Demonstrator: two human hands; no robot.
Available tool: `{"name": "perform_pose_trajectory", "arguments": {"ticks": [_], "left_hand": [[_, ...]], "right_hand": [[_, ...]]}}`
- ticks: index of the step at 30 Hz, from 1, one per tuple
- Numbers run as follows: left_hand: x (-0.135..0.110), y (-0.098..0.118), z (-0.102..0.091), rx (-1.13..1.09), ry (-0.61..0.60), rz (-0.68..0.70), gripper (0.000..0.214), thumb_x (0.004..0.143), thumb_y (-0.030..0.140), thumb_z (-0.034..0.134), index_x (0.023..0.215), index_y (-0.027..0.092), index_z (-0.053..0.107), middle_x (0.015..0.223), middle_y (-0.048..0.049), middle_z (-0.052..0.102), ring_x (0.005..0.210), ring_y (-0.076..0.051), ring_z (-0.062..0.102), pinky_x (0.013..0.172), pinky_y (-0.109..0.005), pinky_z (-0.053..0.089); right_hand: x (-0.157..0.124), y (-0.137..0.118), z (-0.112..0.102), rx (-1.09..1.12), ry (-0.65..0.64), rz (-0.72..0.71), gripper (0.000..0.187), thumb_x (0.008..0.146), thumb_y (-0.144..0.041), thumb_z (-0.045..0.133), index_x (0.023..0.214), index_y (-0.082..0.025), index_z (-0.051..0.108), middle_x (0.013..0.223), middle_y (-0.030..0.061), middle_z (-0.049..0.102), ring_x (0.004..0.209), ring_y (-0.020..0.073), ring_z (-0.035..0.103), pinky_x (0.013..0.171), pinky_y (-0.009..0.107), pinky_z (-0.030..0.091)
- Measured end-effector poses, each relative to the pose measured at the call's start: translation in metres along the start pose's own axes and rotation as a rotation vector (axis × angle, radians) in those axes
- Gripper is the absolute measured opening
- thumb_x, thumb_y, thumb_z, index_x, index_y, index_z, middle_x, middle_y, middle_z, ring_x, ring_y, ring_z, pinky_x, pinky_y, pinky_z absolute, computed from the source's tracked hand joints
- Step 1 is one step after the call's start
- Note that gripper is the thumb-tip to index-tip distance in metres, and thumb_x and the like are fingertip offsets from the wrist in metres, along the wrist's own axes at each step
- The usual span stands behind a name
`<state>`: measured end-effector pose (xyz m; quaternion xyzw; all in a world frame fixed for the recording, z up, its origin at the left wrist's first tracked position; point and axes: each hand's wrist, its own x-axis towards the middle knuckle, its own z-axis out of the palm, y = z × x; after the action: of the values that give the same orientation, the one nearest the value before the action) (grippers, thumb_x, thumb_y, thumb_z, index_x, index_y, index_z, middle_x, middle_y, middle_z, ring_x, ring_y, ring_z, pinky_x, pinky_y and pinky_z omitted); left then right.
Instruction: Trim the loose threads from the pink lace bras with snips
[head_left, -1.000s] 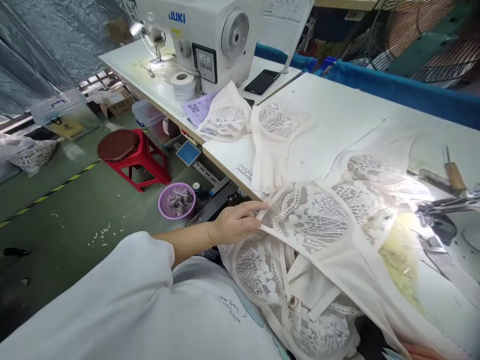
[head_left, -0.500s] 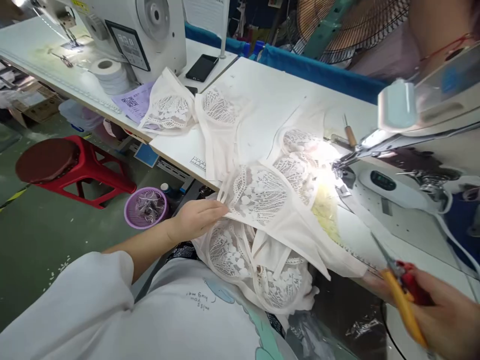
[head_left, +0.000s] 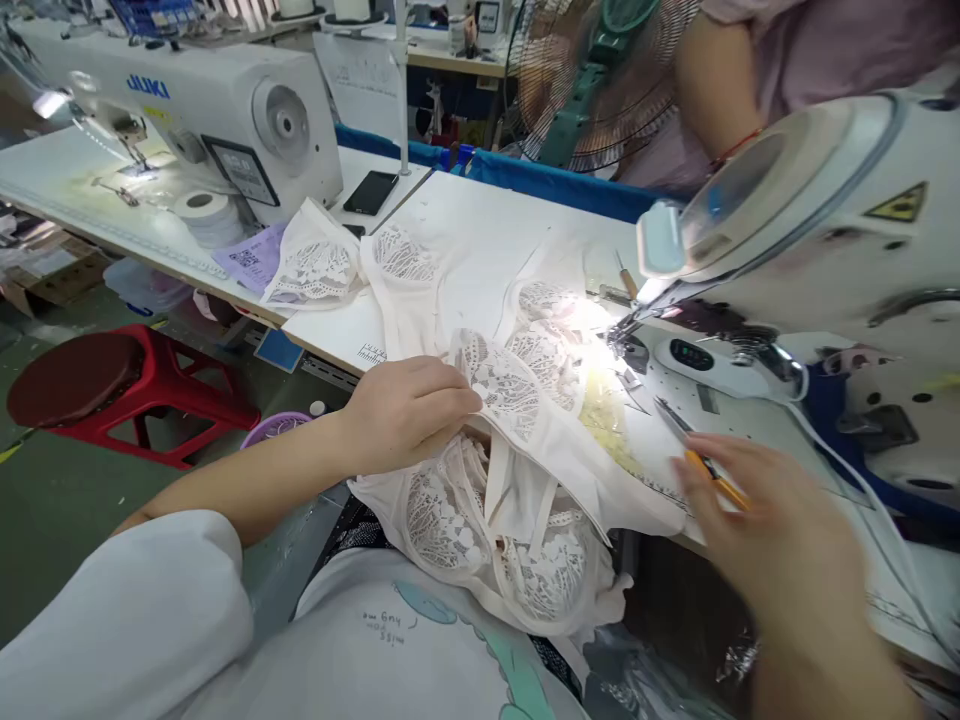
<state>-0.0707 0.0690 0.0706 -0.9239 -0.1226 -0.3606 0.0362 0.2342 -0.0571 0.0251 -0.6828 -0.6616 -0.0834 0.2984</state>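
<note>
My left hand [head_left: 409, 410] pinches the edge of a white lace bra [head_left: 510, 390] at the table's front edge. The bra's band [head_left: 637, 500] runs to the right, towards my other hand. More white lace bras [head_left: 450, 520] hang over the edge and lie against my lap. My right hand [head_left: 780, 520], blurred by motion, grips a pair of orange-handled snips [head_left: 720, 480] over the right side of the table, their metal tips pointing up and left. Past the held bra, another lace piece [head_left: 547, 355] lies under the bright lamp by the sewing machine's needle area.
A sewing machine [head_left: 787, 210] stands at the right, a second one [head_left: 225, 130] at the left. White bra pieces [head_left: 315, 255], a phone [head_left: 371, 192] and a wooden-handled awl [head_left: 625, 277] lie on the table. A red stool [head_left: 165, 390] and purple basket [head_left: 277, 425] are below left. A co-worker's arm [head_left: 720, 90] shows beyond.
The view has shifted, bringing more of both machines in. My right hand has moved up and left with the snips, closer to the bra. My left hand still holds the bra.
</note>
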Motion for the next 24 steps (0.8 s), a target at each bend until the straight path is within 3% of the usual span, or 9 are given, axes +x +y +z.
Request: {"name": "perform_pose_trajectory", "arguments": {"ticks": [1,3,6,10,16,24], "left_hand": [[0.006,0.000,-0.001,0.001,0.001,0.011,0.007,0.084,0.013,0.052,0.089,0.017,0.053,0.074,-0.0038,0.067,0.065,-0.013,0.062,0.056,-0.023,0.050],[0.016,0.001,-0.003,0.003,-0.004,0.025,0.008,0.084,0.013,0.053,0.090,0.017,0.053,0.075,-0.0039,0.067,0.066,-0.014,0.062,0.057,-0.024,0.050],[0.026,0.002,-0.005,0.003,-0.010,0.039,0.009,0.084,0.012,0.052,0.091,0.018,0.053,0.076,-0.0043,0.068,0.068,-0.015,0.062,0.059,-0.025,0.051],[0.035,0.001,-0.011,0.007,-0.009,0.051,0.007,0.085,0.013,0.051,0.091,0.017,0.053,0.077,-0.0059,0.068,0.070,-0.015,0.062,0.061,-0.026,0.051],[0.040,0.002,-0.019,-0.019,-0.009,0.043,0.008,0.084,0.011,0.052,0.090,0.016,0.055,0.076,-0.0075,0.066,0.070,-0.016,0.062,0.059,-0.026,0.051],[0.038,0.000,-0.024,-0.051,-0.065,0.033,0.011,0.086,0.010,0.049,0.093,0.017,0.055,0.078,-0.0064,0.066,0.073,-0.015,0.062,0.063,-0.027,0.053]], "right_hand": [[-0.001,-0.024,0.008,0.022,0.023,-0.137,0.016,0.084,-0.031,0.057,0.095,-0.021,0.059,0.090,0.0135,0.063,0.086,0.0306,0.060,0.071,0.044,0.046],[-0.001,-0.065,0.028,0.069,0.137,-0.259,0.025,0.081,-0.036,0.063,0.098,-0.019,0.055,0.090,0.0116,0.059,0.084,0.0272,0.057,0.069,0.040,0.048],[0.008,-0.095,0.053,0.065,0.226,-0.217,0.025,0.079,-0.033,0.066,0.093,-0.017,0.054,0.084,0.0106,0.056,0.080,0.0259,0.055,0.064,0.038,0.048],[0.019,-0.093,0.055,0.125,0.254,-0.181,0.007,0.082,-0.018,0.059,0.080,-0.018,0.053,0.075,0.0066,0.057,0.072,0.0216,0.053,0.057,0.032,0.045],[0.021,-0.090,0.038,0.244,0.293,-0.209,0.007,0.082,-0.012,0.058,0.085,-0.017,0.055,0.079,0.0062,0.058,0.074,0.0188,0.054,0.058,0.029,0.047],[0.022,-0.087,0.034,0.377,0.254,-0.198,0.009,0.082,-0.010,0.057,0.087,-0.018,0.058,0.080,0.0059,0.060,0.073,0.0175,0.056,0.057,0.029,0.050]]}}
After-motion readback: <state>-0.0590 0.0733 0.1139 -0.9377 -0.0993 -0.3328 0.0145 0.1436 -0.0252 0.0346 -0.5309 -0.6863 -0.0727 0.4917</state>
